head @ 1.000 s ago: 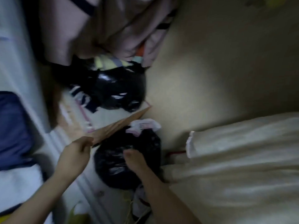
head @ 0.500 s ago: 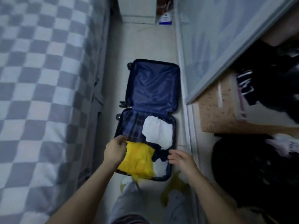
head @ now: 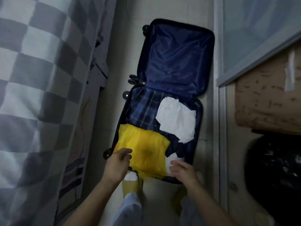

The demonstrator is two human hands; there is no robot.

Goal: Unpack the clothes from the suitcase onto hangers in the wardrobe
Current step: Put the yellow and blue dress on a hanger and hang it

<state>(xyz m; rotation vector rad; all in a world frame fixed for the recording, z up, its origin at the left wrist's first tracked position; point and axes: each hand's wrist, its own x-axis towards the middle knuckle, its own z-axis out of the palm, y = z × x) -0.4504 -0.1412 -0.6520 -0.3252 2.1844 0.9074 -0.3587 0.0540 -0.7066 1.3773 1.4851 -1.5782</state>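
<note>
A dark blue suitcase (head: 176, 51) lies open on the floor, its lid half empty with a blue lining. The near half holds a yellow garment (head: 143, 150), a blue plaid garment (head: 143, 110) and a white garment (head: 176, 119). My left hand (head: 118, 162) hovers at the yellow garment's near left edge with its fingers loosely spread, holding nothing. My right hand (head: 183, 171) hovers over the suitcase's near right corner, fingers relaxed, beside the yellow garment. The wardrobe's sliding door (head: 254, 38) stands to the right.
A bed with a grey-and-white checked cover (head: 40, 79) fills the left side. To the right sit a cardboard box (head: 267, 101) and a black plastic bag (head: 275, 173). My feet in yellow slippers (head: 132, 185) stand on the narrow floor strip in front of the suitcase.
The view swung from the wardrobe's inside down to the suitcase. My left hand let go of the yellow garment's upper left corner and moved nearer; my right hand shifted slightly left.
</note>
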